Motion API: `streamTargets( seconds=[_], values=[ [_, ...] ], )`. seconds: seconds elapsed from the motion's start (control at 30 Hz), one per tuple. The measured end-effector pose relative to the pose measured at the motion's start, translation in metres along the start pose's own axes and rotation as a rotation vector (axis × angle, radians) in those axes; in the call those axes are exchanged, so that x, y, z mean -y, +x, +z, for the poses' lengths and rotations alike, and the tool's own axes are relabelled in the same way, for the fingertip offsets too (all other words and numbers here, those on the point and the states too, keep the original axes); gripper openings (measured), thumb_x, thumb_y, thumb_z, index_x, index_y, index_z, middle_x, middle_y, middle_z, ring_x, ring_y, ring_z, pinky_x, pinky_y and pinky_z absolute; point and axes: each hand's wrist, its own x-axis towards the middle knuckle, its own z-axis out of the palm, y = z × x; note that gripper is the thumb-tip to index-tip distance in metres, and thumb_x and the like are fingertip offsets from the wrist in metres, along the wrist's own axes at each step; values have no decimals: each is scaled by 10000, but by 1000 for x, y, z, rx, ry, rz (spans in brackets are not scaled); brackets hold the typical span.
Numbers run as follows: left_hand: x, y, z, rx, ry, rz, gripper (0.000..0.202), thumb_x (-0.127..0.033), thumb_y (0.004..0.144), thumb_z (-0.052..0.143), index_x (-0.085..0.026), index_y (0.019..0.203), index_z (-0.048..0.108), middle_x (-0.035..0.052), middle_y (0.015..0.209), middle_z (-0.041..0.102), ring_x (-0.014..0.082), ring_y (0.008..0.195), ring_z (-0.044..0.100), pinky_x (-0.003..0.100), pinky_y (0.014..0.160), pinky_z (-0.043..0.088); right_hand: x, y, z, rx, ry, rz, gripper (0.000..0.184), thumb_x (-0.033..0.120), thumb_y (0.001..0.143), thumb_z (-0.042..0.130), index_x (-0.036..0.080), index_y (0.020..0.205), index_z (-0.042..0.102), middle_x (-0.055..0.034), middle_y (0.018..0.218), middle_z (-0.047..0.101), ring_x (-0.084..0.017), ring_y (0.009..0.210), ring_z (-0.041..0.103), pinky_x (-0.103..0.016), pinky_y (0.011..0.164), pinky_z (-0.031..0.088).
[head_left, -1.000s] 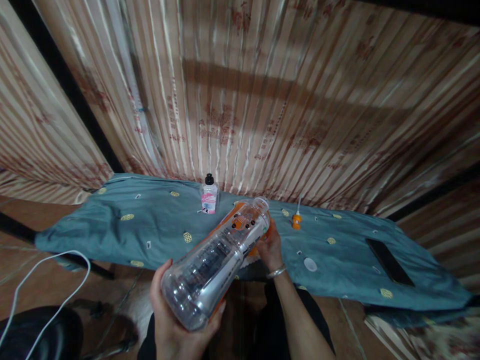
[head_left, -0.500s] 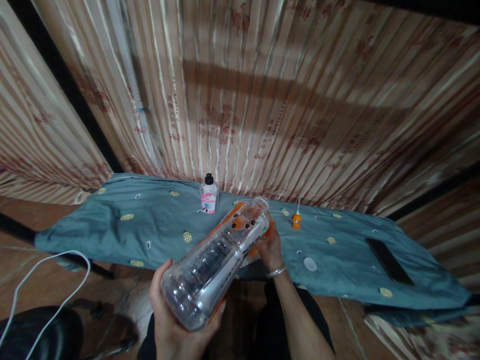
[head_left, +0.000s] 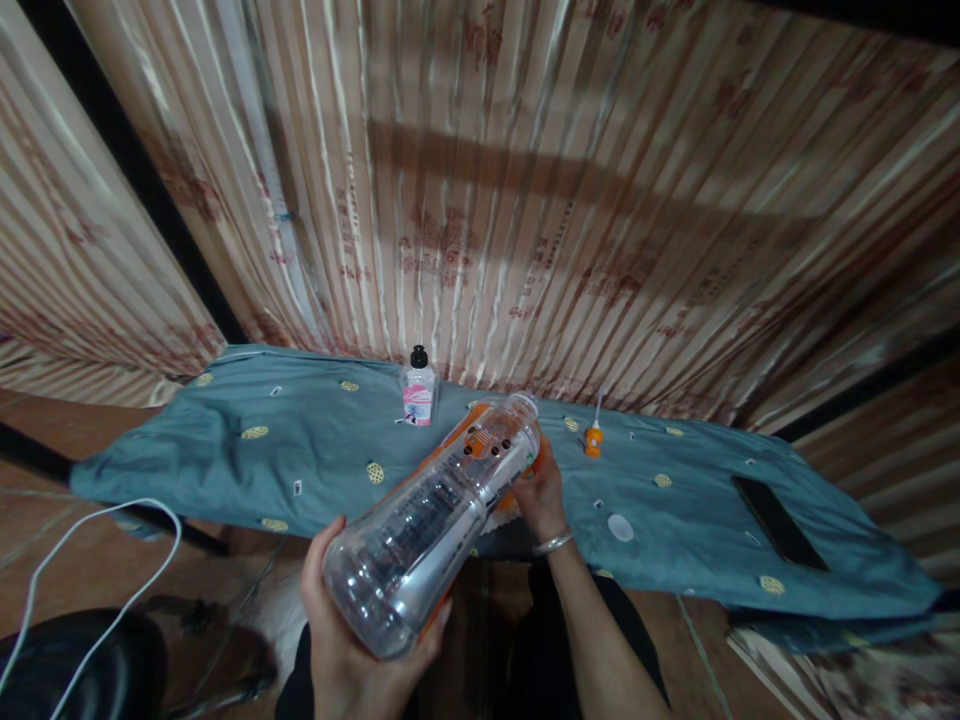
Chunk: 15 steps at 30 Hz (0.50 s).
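Note:
A large clear plastic bottle point(head_left: 405, 555) with an orange and silver label lies tilted across my hands, its base toward me and its uncapped neck pointing away to the right. My left hand point(head_left: 349, 650) is closed around the base. Near the neck, my right hand point(head_left: 540, 495), with a bracelet at the wrist, grips the far side; its fingers are largely hidden behind the bottle. Something orange shows beneath that hand, too covered to name. To its right, an orange pump top point(head_left: 593, 440) with a pale tube stands on the cloth. A round white disc point(head_left: 620, 528) lies nearer.
A small bottle with a black cap point(head_left: 418, 395) stands at the back of the cloth-covered table point(head_left: 322, 440). A dark phone point(head_left: 778, 522) lies at the right. Pleated curtain point(head_left: 465, 200) hangs close behind. A white cable point(head_left: 97, 515) loops at lower left above a black stool point(head_left: 82, 665).

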Motion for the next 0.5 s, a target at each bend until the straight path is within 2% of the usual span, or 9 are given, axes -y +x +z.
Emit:
streamTargets(
  seconds=[0.13,0.23,0.3,0.4,0.5],
  values=[
    [5,3,-3,-14,14,41,973,-435,647,952,-276,1472,463,100,1311,598,277,1063,709,386,873,627,-2,-1,0,7,4,20,619,366,748,782,211,1321,609,-106,1246,761,-292,1131,735,-457,1006,598],
    [12,4,-6,56,15,82,1015,-360,590,990,-278,1453,460,96,1299,609,276,1047,721,378,850,638,-4,-1,0,10,9,43,605,355,743,784,216,1306,613,-95,1230,761,-281,1108,736,-446,998,595],
    [15,2,-6,93,-14,50,1055,-316,593,992,-286,1482,426,106,1317,612,288,1073,726,402,878,639,-5,-1,0,18,10,54,603,352,736,792,222,1297,613,-88,1222,761,-278,1101,734,-441,992,595],
    [17,-1,-4,63,-35,-28,1044,-315,676,951,-287,1544,371,134,1399,581,306,1178,696,453,979,606,-3,-1,0,10,7,55,591,361,731,795,221,1276,616,-86,1200,766,-278,1084,733,-443,973,600],
    [17,-1,-5,50,-14,41,1016,-330,660,958,-275,1516,415,114,1354,600,287,1136,718,407,946,620,0,0,0,6,5,48,578,372,731,782,214,1261,615,-92,1181,771,-275,1056,732,-445,950,608]
  ],
)
